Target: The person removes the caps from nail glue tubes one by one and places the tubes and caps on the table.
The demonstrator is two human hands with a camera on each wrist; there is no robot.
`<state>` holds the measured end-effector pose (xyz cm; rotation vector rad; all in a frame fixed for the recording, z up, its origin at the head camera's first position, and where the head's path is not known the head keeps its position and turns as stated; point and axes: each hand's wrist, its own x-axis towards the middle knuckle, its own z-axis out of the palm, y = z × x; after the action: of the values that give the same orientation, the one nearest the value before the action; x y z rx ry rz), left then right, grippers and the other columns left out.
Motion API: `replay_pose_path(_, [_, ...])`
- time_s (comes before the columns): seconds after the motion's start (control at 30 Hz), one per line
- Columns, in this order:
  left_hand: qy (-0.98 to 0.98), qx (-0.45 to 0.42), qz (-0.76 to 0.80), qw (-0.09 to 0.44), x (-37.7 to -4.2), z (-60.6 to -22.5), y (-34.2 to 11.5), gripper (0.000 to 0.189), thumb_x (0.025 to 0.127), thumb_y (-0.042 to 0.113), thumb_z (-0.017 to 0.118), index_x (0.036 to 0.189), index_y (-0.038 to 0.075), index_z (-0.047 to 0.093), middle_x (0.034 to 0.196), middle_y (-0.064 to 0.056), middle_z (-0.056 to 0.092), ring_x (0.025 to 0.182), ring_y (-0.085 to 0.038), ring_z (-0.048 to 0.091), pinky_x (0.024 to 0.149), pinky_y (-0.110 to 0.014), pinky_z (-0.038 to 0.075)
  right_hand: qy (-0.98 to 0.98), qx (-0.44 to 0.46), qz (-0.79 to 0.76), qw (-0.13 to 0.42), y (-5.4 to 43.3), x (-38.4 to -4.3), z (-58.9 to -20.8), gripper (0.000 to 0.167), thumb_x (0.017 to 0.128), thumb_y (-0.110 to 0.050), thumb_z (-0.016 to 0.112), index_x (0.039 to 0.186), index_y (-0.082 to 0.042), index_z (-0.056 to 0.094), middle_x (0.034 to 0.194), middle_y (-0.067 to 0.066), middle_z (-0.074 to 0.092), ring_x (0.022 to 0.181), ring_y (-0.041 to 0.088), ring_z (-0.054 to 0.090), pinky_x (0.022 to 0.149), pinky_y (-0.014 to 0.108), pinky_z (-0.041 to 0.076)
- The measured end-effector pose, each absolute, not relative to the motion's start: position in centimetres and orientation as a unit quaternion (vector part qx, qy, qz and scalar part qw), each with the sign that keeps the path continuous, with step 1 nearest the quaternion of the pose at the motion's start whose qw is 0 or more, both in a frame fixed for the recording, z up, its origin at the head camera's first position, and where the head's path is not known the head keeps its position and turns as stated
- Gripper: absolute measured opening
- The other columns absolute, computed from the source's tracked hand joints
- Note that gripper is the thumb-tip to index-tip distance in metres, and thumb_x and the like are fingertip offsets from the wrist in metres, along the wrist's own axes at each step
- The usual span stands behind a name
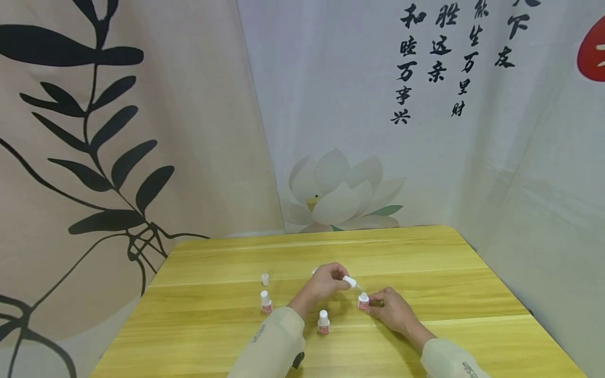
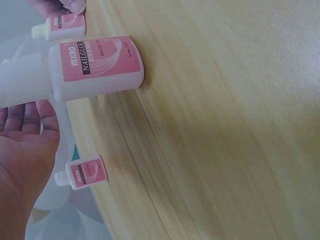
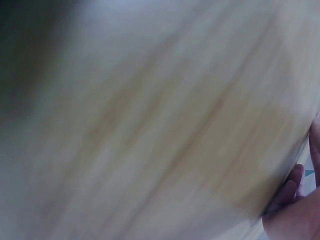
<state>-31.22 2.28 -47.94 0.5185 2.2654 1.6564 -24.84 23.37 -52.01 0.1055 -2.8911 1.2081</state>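
My left hand [image 1: 326, 281] pinches a white brush cap [image 1: 350, 281], its thin brush angled down to the mouth of a small nail glue bottle [image 1: 363, 302]. That bottle has a pink label and stands upright, the fingers of my right hand [image 1: 391, 311] gripping its side. In the left wrist view the same bottle appears at the top left, its pale neck uncapped. Another nail glue bottle [image 2: 100, 65], with its tall white cap on, stands close below the left hand. The right wrist view shows only part of the right hand [image 3: 295, 212] at its edge.
A second capped nail glue bottle [image 1: 266, 302] stands left of the left forearm, with a small white piece [image 1: 265, 279] behind it. Beyond the left hand, one more pink-labelled bottle [image 2: 89, 172] is mostly hidden in the head view. A printed curtain [image 1: 340, 105] hangs behind the wooden table [image 1: 212, 294].
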Motion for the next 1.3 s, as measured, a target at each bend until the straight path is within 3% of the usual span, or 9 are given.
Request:
replay_pose_path(0.33, [0.775, 0.169, 0.594, 0.135, -31.18, -47.89, 2.49, 0.015, 0.087, 0.009, 0.074, 0.099, 0.008, 0.064, 0.090, -0.002, 0.064, 0.083, -0.016, 0.057, 0.083, -0.047, 0.050, -0.920, 0.031, 0.391, 0.003, 23.35, -24.70, -51.93, 0.022, 0.082, -0.026, 0.081, 0.102, -0.015, 0.078, 0.096, 0.002, 0.056, 0.084, 0.018, 0.052, 0.072, 0.036, 0.045])
replay_pose_path(0.77, [0.779, 0.165, 0.591, 0.129, -31.26, -47.90, 2.50, 0.017, 0.086, 0.006, 0.075, 0.099, 0.007, 0.064, 0.089, -0.002, 0.063, 0.082, -0.016, 0.057, 0.075, -0.036, 0.049, -0.922, 0.036, 0.384, 0.009, 23.49, -24.78, -51.97, 0.027, 0.082, -0.027, 0.081, 0.103, -0.012, 0.077, 0.099, 0.004, 0.058, 0.085, 0.019, 0.054, 0.072, 0.038, 0.046])
replay_pose_path(1.0, [0.789, 0.170, 0.574, 0.139, -31.43, -48.01, 2.24, 0.027, 0.088, 0.013, 0.075, 0.113, 0.009, 0.070, 0.095, 0.001, 0.063, 0.088, -0.015, 0.057, 0.082, -0.040, 0.052, -0.922, 0.033, 0.387, 0.000, 23.47, -24.72, -51.89, 0.027, 0.083, -0.028, 0.080, 0.104, -0.012, 0.077, 0.099, 0.004, 0.057, 0.085, 0.020, 0.054, 0.072, 0.039, 0.047])
replay_pose_path(1.3, [0.795, 0.173, 0.565, 0.135, -31.51, -48.17, 2.19, 0.014, 0.088, 0.012, 0.075, 0.102, 0.010, 0.073, 0.094, 0.002, 0.067, 0.089, -0.013, 0.060, 0.082, -0.035, 0.053, -0.919, 0.029, 0.393, -0.005, 23.39, -24.71, -51.92, 0.025, 0.083, -0.027, 0.080, 0.104, -0.013, 0.077, 0.099, 0.003, 0.057, 0.086, 0.020, 0.053, 0.073, 0.038, 0.046])
